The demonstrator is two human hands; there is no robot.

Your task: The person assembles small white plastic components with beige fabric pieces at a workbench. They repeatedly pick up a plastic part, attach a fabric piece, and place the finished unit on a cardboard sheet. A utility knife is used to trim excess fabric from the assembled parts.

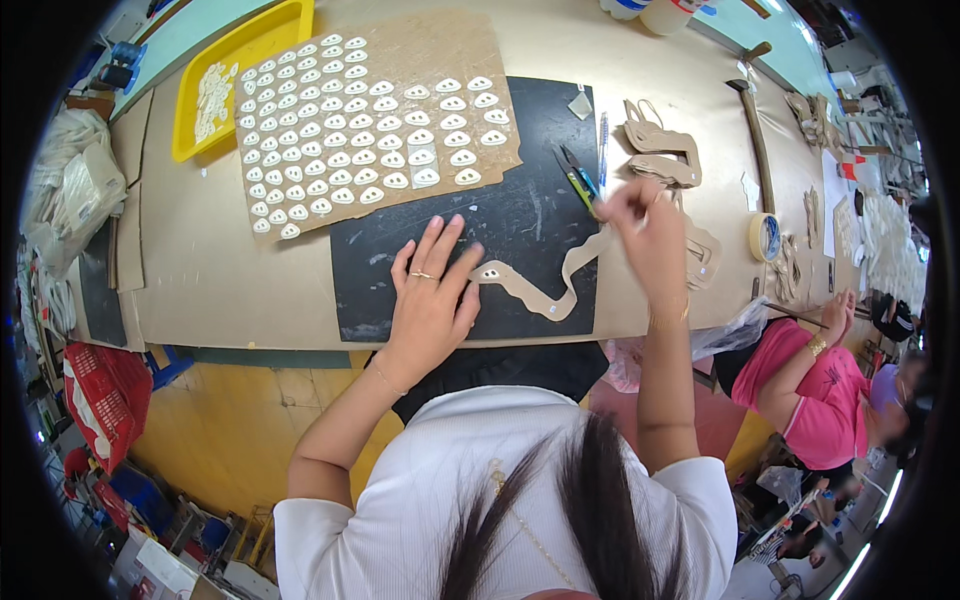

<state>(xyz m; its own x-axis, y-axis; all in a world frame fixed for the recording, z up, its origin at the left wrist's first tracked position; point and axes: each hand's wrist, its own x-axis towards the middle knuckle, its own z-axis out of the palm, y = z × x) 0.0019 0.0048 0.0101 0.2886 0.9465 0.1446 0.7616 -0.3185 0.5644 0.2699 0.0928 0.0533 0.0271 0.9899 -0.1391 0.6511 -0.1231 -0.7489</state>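
Left hand [430,290] flat, fingers spread, gripping nothing, pressing the near end of a wavy tan strap [540,290] onto the black mat [520,215]. Right hand [640,225] pinched shut on the strap's far right end, lifted. Snips [578,180] just beyond. Far left: cardboard sheet [440,40] of white oval pieces [360,130], yellow tray [250,45].
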